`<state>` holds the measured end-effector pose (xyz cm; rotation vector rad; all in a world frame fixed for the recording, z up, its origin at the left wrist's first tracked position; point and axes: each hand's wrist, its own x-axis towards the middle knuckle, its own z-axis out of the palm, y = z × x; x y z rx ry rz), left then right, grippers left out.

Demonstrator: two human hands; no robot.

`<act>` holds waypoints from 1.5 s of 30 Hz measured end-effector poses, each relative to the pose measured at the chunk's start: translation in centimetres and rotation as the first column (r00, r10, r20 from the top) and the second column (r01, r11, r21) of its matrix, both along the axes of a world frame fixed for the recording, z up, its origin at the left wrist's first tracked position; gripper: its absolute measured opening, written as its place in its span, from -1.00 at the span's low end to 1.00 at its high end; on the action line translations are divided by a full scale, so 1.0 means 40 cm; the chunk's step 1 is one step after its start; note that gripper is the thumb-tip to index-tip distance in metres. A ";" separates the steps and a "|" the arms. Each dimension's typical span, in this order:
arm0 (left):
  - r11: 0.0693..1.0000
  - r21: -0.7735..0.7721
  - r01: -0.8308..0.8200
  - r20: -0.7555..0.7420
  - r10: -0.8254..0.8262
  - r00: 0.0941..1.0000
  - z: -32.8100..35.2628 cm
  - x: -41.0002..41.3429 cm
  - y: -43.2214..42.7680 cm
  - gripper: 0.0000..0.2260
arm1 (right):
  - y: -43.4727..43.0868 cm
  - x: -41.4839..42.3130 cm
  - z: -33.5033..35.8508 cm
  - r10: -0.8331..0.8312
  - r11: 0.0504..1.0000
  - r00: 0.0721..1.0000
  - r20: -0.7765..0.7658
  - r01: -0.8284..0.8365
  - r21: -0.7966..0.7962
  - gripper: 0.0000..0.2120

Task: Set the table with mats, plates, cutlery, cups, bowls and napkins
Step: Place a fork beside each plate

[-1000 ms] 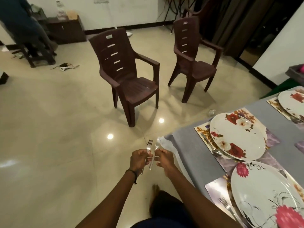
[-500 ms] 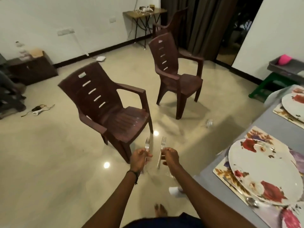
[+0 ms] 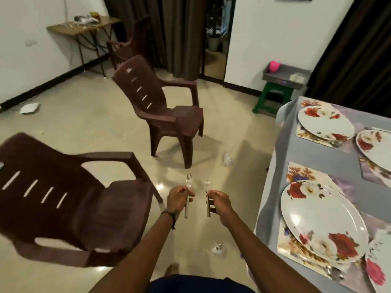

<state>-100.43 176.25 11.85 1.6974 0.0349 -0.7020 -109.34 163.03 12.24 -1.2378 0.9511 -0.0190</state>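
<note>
Steel cutlery held in the air, left of the table edge. The left hand (image 3: 179,197) curls its fingers round the handle of one fork (image 3: 188,180), tines upright. The right hand (image 3: 219,200) pinches the handle of a second fork (image 3: 208,210) between thumb and curled fingers; its tines are blurred. The two forks stand side by side, apart, touching only the hands.

The table (image 3: 273,187), at right and draped in grey, bears floral mats. The near mat (image 3: 304,173) carries the flowered near plate (image 3: 321,216); the far mat (image 3: 306,135) carries the far plate (image 3: 324,121). A third plate (image 3: 374,149) is cut by the right edge of the view. A spoon (image 3: 336,142) lies just beside the far plate.

Two brown plastic chairs stand on the pale floor (image 3: 84,127): the near chair (image 3: 63,197) at left and the far chair (image 3: 165,111) beyond the hands. At far right, a green stool (image 3: 273,96) bears a grey tray (image 3: 283,78) holding a pink cup (image 3: 274,66).
</note>
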 end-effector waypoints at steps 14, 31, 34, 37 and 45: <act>0.838 -0.017 0.545 -0.059 -0.545 0.836 -0.028 0.284 -0.464 -0.93 | -0.299 0.140 -0.032 -0.641 0.767 0.767 -0.023 0.642 0.019 -0.89; 0.287 0.134 0.949 0.060 -0.958 0.281 -0.076 0.257 -1.321 -0.93 | -0.898 0.057 -0.102 -0.947 0.275 0.259 -0.188 0.960 -0.061 -0.89; 0.150 0.155 0.976 0.059 -0.988 0.143 -0.088 0.216 -1.419 -0.92 | -0.943 0.020 -0.124 -0.955 0.184 0.143 -0.261 0.973 -0.141 -0.79; 0.036 0.169 0.985 0.058 -0.998 0.027 -0.100 0.165 -1.510 -0.91 | -0.976 -0.011 -0.146 -0.956 0.147 0.080 -0.282 0.964 -0.222 -0.78; -0.285 0.125 0.950 0.027 -0.957 -0.290 -0.109 0.080 -1.751 -0.96 | -1.096 -0.037 -0.207 -0.859 0.106 -0.136 -0.493 0.895 -0.433 -0.70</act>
